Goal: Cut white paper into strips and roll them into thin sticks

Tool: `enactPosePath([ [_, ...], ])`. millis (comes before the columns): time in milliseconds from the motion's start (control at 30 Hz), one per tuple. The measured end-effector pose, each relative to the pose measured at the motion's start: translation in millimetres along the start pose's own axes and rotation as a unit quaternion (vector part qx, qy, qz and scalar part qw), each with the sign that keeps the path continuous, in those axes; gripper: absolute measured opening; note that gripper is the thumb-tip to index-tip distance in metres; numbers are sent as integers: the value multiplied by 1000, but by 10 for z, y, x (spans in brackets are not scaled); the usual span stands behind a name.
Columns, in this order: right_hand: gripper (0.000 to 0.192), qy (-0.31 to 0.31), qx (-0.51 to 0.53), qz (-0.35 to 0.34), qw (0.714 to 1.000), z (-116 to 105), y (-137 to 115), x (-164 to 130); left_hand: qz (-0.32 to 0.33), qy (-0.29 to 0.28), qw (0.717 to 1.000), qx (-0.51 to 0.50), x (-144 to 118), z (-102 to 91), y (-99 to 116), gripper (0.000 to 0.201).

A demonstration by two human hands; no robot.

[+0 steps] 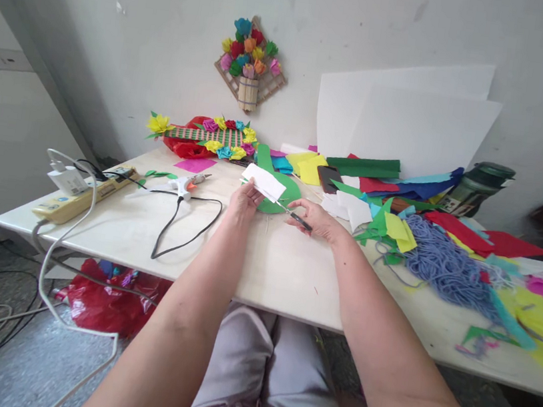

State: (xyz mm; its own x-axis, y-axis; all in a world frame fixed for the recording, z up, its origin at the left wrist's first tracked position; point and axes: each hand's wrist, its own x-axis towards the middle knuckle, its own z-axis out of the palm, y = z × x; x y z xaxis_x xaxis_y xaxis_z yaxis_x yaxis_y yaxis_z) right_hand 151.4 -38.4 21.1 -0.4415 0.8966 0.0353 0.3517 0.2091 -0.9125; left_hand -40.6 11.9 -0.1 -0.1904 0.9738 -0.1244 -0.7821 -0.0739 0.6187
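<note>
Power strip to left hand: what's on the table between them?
Head view: the white glue gun with its looped black cord, plus small green pieces nearer the power strip than the left hand.

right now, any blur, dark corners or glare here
In the head view, the yellow paper sheets at far right look smeared; the upper-right corner darkens; the glossy red plastic bag at lower left shows glints; the white rectangular paper at centre looks bright with little detail.

your long white tabletop (286,279), a cream oblong plastic power strip (85,199) at your left, a white black-corded glue gun (184,186) near it, tangled blue yarn (445,265) and loose multicoloured sheets (400,231) at your right
</note>
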Motion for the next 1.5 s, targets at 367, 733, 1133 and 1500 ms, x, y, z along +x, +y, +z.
enactPosePath([
  [367, 44, 12, 33, 8, 999, -6, 54, 21, -10, -12, 999, 28, -37, 27, 2, 2],
  [733, 48, 7, 45, 18, 999, -13, 52, 11, -8, -43, 998, 38, -8, -3, -16, 7],
  [1133, 53, 15, 43, 1, 999, -5, -8, -7, -11, -40, 998, 37, -23, 13, 6, 6],
  [1500, 68, 5, 37, 5, 999, 3, -106, -45, -13, -33, 999, 33, -17, 12, 7, 5],
])
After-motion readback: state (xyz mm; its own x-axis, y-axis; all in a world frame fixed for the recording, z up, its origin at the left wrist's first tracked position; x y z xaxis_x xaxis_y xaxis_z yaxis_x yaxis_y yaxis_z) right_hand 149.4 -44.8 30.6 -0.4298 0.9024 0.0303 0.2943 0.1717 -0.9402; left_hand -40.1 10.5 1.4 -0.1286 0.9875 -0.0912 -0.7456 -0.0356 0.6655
